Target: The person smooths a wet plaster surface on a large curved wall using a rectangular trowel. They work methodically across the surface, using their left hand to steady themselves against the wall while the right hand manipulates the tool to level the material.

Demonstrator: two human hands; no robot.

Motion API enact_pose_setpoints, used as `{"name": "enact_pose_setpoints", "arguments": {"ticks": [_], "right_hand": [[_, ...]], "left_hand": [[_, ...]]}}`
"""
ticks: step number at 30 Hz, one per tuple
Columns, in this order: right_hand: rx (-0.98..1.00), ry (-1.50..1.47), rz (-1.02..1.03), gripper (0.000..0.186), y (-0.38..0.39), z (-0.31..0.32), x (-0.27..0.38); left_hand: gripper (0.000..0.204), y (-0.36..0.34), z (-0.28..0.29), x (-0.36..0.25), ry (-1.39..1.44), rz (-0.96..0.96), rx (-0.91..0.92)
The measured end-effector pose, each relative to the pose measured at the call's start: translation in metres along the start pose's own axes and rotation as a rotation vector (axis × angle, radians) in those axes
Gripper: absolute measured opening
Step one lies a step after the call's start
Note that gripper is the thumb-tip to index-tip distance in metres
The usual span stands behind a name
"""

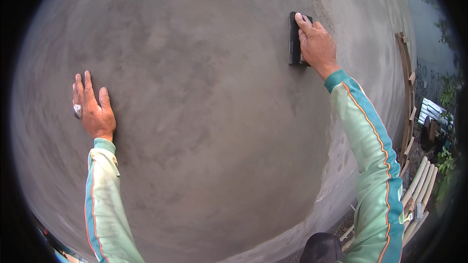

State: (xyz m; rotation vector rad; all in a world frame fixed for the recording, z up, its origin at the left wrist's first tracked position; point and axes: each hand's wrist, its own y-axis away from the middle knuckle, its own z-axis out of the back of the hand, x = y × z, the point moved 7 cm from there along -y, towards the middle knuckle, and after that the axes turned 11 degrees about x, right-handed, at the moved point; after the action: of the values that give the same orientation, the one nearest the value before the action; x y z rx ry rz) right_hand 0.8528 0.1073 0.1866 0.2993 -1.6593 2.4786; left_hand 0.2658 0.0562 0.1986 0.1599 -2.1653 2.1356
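Note:
A broad wall coated in grey plaster (pixel 214 131) fills most of the head view. At the upper right, my right hand (pixel 318 45) is closed around a black rectangular plastering float (pixel 294 41), whose long side stands upright against the wall. The float's handle is hidden by my fingers. On the left, my left hand (pixel 97 109) rests on or very close to the plaster, its fingers stretched upward and thumb apart. It holds nothing and wears a large silver-coloured ring (pixel 77 111).
Lighter, rougher wall (pixel 360 24) borders the darker plaster on the right and below. Beyond it lean a wooden ladder-like frame (pixel 405 97) and several pale poles (pixel 420 185). A corrugated metal sheet (pixel 435 111) and green leaves (pixel 444 160) are at the far right.

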Motion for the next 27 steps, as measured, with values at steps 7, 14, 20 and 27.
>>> {"name": "enact_pose_setpoints", "arguments": {"ticks": [7, 14, 20, 27], "right_hand": [[-0.304, -0.081, -0.055, 0.037, -0.008, 0.02, -0.007], [-0.07, -0.006, 0.056, 0.038, -0.018, 0.014, 0.016], [-0.092, -0.121, -0.106, 0.038, -0.037, 0.029, 0.023], [-0.201, -0.192, -0.032, 0.041, -0.07, 0.048, 0.024]], "left_hand": [[0.058, -0.001, 0.001, -0.002, 0.016, -0.001, 0.006], [0.058, 0.0, 0.001, -0.001, 0.008, 0.001, 0.0], [0.058, -0.001, 0.001, -0.002, 0.007, -0.001, 0.001], [0.058, 0.0, 0.003, -0.003, 0.003, -0.009, -0.013]]}}
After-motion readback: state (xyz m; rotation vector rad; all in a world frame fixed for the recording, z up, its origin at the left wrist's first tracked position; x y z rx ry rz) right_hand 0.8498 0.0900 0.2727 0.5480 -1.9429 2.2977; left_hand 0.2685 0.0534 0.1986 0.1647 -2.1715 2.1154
